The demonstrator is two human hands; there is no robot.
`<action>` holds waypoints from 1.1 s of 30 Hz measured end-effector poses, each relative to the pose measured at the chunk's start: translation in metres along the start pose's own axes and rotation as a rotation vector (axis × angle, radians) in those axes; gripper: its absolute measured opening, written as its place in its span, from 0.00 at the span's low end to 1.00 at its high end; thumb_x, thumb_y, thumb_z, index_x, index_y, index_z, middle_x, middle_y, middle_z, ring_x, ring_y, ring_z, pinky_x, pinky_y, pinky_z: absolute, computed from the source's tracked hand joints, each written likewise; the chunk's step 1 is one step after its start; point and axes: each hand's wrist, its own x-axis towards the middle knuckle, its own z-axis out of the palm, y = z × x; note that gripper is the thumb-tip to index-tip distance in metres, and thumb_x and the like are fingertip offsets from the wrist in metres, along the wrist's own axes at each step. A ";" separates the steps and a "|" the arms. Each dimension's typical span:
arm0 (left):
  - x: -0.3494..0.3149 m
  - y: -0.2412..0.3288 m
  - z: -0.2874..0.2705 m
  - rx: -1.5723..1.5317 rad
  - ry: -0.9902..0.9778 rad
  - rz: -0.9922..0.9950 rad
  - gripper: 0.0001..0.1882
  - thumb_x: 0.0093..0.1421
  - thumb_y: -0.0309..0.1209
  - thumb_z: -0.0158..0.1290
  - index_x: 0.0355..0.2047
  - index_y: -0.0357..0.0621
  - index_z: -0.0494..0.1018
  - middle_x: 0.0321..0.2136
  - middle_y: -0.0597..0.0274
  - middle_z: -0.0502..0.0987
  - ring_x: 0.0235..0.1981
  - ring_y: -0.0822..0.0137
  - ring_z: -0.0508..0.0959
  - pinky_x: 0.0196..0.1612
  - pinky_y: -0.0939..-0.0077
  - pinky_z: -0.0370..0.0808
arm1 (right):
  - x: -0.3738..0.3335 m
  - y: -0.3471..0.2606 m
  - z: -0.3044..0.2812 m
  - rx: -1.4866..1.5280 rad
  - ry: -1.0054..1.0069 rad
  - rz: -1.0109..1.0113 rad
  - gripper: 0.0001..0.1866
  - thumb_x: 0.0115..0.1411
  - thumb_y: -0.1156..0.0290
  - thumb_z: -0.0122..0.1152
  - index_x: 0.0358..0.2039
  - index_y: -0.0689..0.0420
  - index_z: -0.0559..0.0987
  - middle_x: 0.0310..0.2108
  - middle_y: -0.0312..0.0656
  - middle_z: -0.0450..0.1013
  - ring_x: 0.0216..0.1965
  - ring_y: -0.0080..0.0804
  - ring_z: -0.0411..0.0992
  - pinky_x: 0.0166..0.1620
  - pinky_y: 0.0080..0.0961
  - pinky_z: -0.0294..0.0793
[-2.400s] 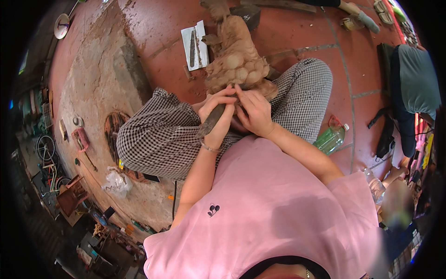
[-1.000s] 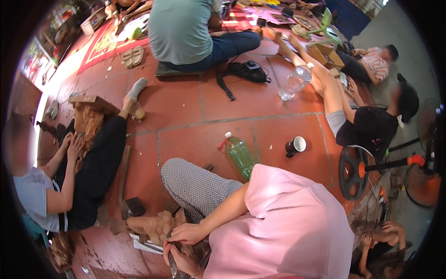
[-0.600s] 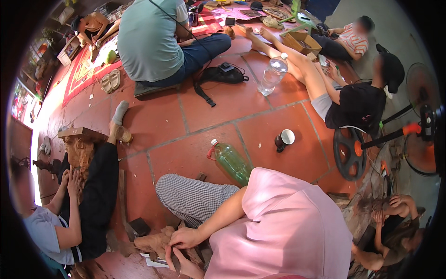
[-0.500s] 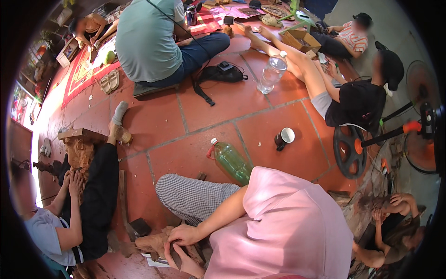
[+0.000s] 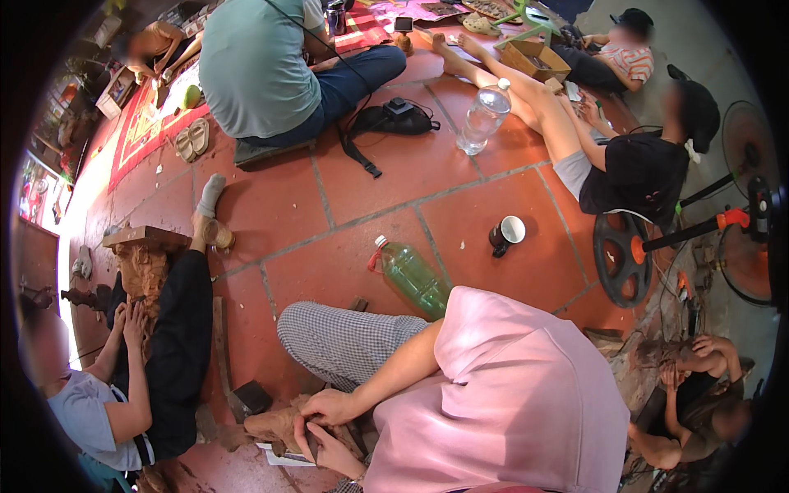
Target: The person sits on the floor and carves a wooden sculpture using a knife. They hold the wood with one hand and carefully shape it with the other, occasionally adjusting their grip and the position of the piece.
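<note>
At the lower middle, in front of my pink-sleeved body, my right hand [image 5: 330, 407] and my left hand [image 5: 335, 450] are close together. The right one lies uppermost, its fingers curled down. A small dark brown flat piece [image 5: 311, 442] is between the fingers of my left hand, and the right fingertips meet its upper end. What it is made of, I cannot tell. Beneath both hands lies a carved piece of brown wood [image 5: 271, 423], partly covered by them. My raised knee in checked trousers [image 5: 349, 337] is just beyond.
Ahead lie a green plastic bottle [image 5: 411, 278] and a dark mug [image 5: 505, 236]. A clear bottle [image 5: 483, 123] stands farther off. A dark block [image 5: 251, 398] is left of the wood. At left, a person [image 5: 115, 403] holds a carved wooden piece [image 5: 141, 283]. A fan [image 5: 744, 230] stands at right.
My left fingers have shifted slightly on the dark piece, and my left wrist shows more. The view has moved a little; the carved wood stays under my hands.
</note>
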 end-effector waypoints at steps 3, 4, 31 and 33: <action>0.003 0.002 -0.001 0.086 0.003 0.038 0.14 0.68 0.26 0.50 0.48 0.26 0.72 0.48 0.47 0.76 0.50 0.59 0.75 0.57 0.68 0.71 | -0.003 -0.016 -0.011 0.122 0.053 0.033 0.13 0.58 0.67 0.61 0.43 0.55 0.78 0.35 0.45 0.79 0.38 0.46 0.77 0.39 0.39 0.74; 0.002 0.004 0.000 0.080 0.012 0.050 0.13 0.68 0.26 0.49 0.48 0.26 0.72 0.48 0.47 0.76 0.50 0.58 0.75 0.57 0.67 0.71 | -0.003 -0.015 -0.013 0.139 0.081 0.036 0.12 0.59 0.66 0.60 0.42 0.55 0.78 0.34 0.45 0.79 0.37 0.47 0.77 0.38 0.39 0.74; 0.002 -0.003 -0.003 0.192 0.137 0.080 0.12 0.67 0.24 0.48 0.46 0.26 0.73 0.47 0.46 0.77 0.50 0.55 0.76 0.55 0.64 0.72 | 0.013 0.071 -0.076 -0.388 0.408 -0.329 0.13 0.47 0.71 0.64 0.12 0.54 0.71 0.19 0.36 0.70 0.27 0.39 0.71 0.35 0.35 0.69; 0.003 -0.008 -0.004 0.187 0.129 0.108 0.12 0.68 0.24 0.48 0.46 0.26 0.73 0.47 0.46 0.77 0.50 0.55 0.75 0.55 0.64 0.72 | 0.014 0.068 -0.076 -0.456 0.407 -0.364 0.13 0.49 0.69 0.65 0.12 0.53 0.71 0.19 0.35 0.69 0.26 0.38 0.70 0.34 0.35 0.68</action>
